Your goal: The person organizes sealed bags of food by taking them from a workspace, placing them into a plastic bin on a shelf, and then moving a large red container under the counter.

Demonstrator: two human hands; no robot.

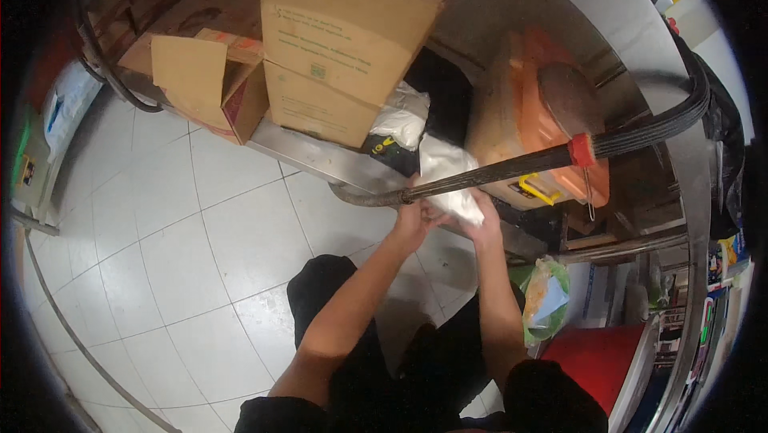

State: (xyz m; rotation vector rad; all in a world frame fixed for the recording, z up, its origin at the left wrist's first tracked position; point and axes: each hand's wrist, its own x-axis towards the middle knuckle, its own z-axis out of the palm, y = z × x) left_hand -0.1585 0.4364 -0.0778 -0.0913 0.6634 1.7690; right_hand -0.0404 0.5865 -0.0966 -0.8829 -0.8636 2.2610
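Both of my hands grip a white plastic packet (442, 159) with a smooth, slightly shiny surface. My left hand (414, 221) is at its near left end, fingers curled and partly hidden. My right hand (485, 223) wraps round the near right end. A dark ribbed hose or cable (512, 165) with a red band crosses in front of the packet and covers part of it. Just beyond lies another crumpled white packet (402, 119), beside black plastic (450, 89). What the packet contains does not show.
A tall cardboard box (328, 57) stands on a metal ledge (308, 163), with a smaller opened carton (240, 101) to its left. To the right sits an orange-lidded bin (544, 89) with a yellow latch. A clear-and-green bag (546, 297) and a red panel (596, 357) are near my right arm.
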